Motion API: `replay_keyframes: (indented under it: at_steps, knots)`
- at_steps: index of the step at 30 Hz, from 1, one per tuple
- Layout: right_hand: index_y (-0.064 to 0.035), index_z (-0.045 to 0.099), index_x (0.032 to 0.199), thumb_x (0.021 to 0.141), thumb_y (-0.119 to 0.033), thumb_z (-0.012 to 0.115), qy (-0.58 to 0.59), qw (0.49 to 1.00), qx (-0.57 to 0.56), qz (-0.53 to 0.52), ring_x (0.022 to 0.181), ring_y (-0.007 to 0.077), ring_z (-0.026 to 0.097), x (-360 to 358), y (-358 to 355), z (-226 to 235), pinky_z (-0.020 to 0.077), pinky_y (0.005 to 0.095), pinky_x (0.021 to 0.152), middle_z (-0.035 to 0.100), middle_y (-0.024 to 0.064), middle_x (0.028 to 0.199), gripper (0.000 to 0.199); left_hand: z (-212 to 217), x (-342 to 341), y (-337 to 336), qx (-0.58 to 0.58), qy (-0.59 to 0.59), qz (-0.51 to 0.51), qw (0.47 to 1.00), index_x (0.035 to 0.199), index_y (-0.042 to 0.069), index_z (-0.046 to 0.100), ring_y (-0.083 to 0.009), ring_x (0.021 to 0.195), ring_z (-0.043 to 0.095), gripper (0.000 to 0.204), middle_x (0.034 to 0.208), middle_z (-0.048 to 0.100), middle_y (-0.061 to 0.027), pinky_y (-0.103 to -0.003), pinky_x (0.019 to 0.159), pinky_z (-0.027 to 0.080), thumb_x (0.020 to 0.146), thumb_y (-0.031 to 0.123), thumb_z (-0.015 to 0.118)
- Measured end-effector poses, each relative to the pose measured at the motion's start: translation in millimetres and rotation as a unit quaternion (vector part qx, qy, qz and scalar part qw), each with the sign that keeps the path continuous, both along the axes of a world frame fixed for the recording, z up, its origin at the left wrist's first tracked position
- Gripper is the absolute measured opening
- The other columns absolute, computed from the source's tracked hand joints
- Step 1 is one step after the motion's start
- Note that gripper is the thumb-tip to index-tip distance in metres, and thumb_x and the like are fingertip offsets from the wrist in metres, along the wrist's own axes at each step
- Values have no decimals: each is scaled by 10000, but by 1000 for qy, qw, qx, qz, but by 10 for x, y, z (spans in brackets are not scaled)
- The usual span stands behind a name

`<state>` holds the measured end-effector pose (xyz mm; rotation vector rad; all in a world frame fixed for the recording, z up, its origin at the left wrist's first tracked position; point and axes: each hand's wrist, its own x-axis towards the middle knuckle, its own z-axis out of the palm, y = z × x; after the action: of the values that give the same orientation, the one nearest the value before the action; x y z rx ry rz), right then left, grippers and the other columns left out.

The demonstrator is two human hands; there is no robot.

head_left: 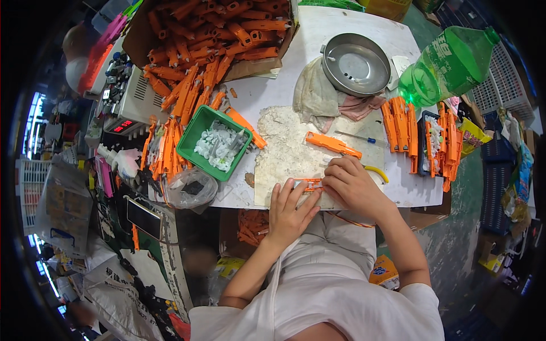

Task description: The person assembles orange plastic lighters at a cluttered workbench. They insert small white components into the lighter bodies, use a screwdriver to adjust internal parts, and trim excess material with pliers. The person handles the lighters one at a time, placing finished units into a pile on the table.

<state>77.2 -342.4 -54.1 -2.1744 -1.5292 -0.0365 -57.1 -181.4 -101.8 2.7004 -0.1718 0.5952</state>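
On the worn light board (273,162) at the table's near edge lies a small orange plastic housing (310,184), its open side up with pale parts inside. My left hand (291,213) holds its left end, the fingers stretched forward and the thumb on the near side. My right hand (351,184) is closed over its right end, fingertips bent down; what they pinch is hidden. Just beyond lies another orange housing (333,144), with a screwdriver (355,137) behind it. A curved yellow handle (377,173) shows by my right hand.
A green bin (183,142) of white pieces stands left, below a cardboard box (287,45) heaped with orange housings. A metal pan (382,73) rests on a rag (310,94). At right are a green bottle (449,65) and stacked orange housings (401,128). Thin wires (352,222) hang at the edge.
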Motion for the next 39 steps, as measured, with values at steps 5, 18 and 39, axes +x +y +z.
replay_keyframes:
  at_steps: [5,18,39]
  knots:
    - [-60,594,976,805,-167,620,36,999,-33,17,1062,240,488,97,3,47,379,375,937,554,58,1013,203,-33,17,-21,52,5,7,999,1157,239,634,-289,1314,267,358,1344,426,-54,-512,1091,190,819,358,653]
    - [-75,647,961,739,-181,699,54,996,30,-62,1115,241,477,-77,-29,12,329,421,996,584,34,1002,251,-27,17,-21,37,5,9,999,1153,239,641,-285,1283,286,335,1310,447,-44,-510,1082,193,843,363,625]
    - [-112,659,1004,737,-70,658,33,980,68,-183,1203,259,418,-379,32,-171,242,518,1036,581,22,1029,270,-30,3,-20,49,-14,-8,999,1127,240,659,-296,1305,249,324,1311,442,-38,-528,1084,174,806,276,680]
